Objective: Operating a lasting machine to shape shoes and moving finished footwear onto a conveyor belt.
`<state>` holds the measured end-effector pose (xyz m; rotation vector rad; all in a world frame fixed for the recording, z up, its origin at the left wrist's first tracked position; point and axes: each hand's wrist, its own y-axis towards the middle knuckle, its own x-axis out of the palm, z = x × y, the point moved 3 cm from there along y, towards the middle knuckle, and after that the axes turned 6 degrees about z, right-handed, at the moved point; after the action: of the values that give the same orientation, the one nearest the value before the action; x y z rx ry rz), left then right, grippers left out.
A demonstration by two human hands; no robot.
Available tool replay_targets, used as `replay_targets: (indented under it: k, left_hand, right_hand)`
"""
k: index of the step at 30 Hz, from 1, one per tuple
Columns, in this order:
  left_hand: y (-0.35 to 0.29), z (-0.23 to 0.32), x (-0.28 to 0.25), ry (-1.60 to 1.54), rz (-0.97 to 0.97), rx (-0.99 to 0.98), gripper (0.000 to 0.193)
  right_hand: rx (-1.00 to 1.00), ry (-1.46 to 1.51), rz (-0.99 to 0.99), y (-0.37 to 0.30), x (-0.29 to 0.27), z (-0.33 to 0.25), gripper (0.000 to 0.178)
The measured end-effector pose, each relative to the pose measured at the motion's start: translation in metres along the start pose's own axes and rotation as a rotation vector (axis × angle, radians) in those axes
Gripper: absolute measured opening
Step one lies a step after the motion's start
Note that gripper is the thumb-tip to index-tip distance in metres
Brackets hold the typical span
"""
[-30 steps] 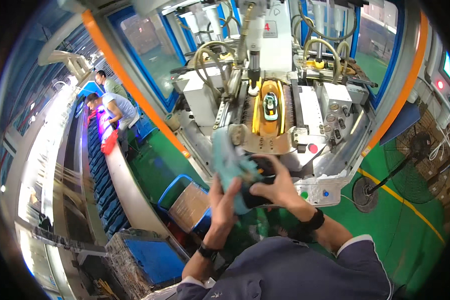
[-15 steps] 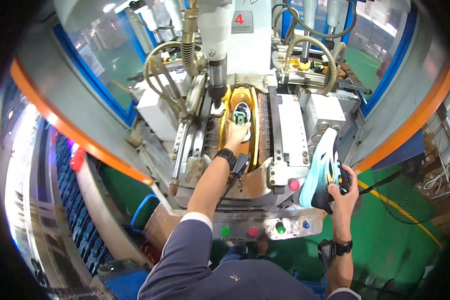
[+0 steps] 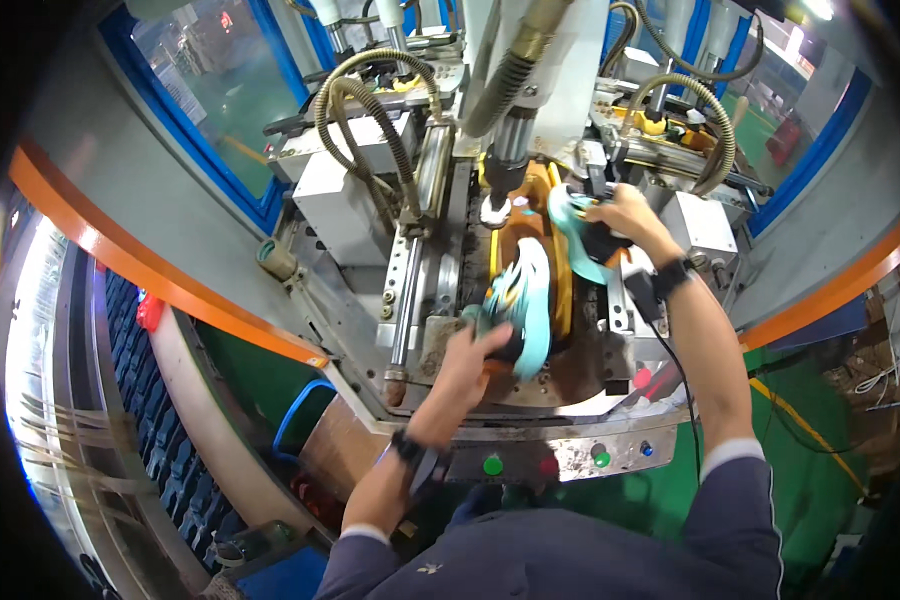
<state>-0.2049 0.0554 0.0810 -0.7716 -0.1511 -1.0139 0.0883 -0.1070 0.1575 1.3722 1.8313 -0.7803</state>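
My left hand [image 3: 473, 356] grips a teal and white shoe [image 3: 526, 302] by its heel, just in front of the yellow-rimmed mould [image 3: 562, 290] in the middle of the press machine. My right hand [image 3: 625, 215] holds a second teal shoe [image 3: 576, 232] over the far right side of that mould, below the grey vertical press head [image 3: 510, 150]. Both wrists wear dark bands, and a black cable runs down my right forearm.
The machine's front panel carries green [image 3: 492, 465], red [image 3: 548, 465] and smaller buttons [image 3: 600, 458]. Ribbed hoses [image 3: 365, 85] and metal blocks crowd the mould on both sides. An orange-edged guard [image 3: 170, 290] frames the machine. Green floor [image 3: 820, 470] lies to the right, stacked racks [image 3: 160, 440] to the left.
My left hand pulled back from the mould with a teal shoe. My right hand, low at the right before, carried its shoe up and in over the mould.
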Motion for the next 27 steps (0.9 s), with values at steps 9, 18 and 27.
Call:
replay_targets:
  k: [9,18,27]
  left_hand:
    - [-0.284,-0.025,-0.125,-0.158,0.503,0.303,0.058]
    - [-0.373,-0.146,-0.133,-0.542,1.024,0.402,0.037]
    - [-0.433,-0.229,-0.118,-0.606,1.029,0.344,0.035]
  right_hand:
    - [-0.109,-0.216,0.271,0.033,0.195,-0.034,0.045]
    - [-0.863,0.088,0.13,-0.205,0.145,-0.068,0.026]
    - [-1.232,0.22,-0.303,-0.354,0.336,0.028,0.006]
